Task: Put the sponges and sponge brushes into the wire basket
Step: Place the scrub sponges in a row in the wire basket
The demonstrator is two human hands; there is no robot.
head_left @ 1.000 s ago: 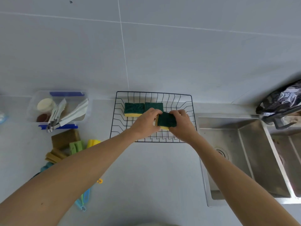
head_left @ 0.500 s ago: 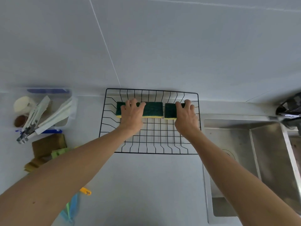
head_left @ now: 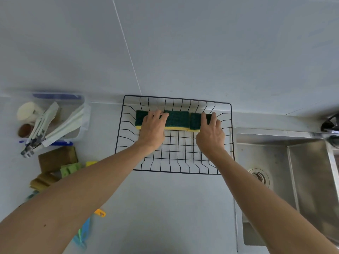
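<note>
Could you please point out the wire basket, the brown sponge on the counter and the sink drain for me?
wire basket [head_left: 176, 172]: head view, near rim wire.
brown sponge [head_left: 57, 158]: head view, middle of top face.
sink drain [head_left: 260, 177]: head view, strainer centre.

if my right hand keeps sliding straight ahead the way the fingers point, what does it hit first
Probably the far wall of the black wire basket. The right hand already rests on the rightmost green-and-yellow sponge, fingers pointing away from you; the grey wall lies just beyond. Depth is uncertain.

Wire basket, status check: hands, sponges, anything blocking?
Left hand and right hand flat on green sponges along back of wire basket. More sponges left on counter. Nothing blocking.
</note>
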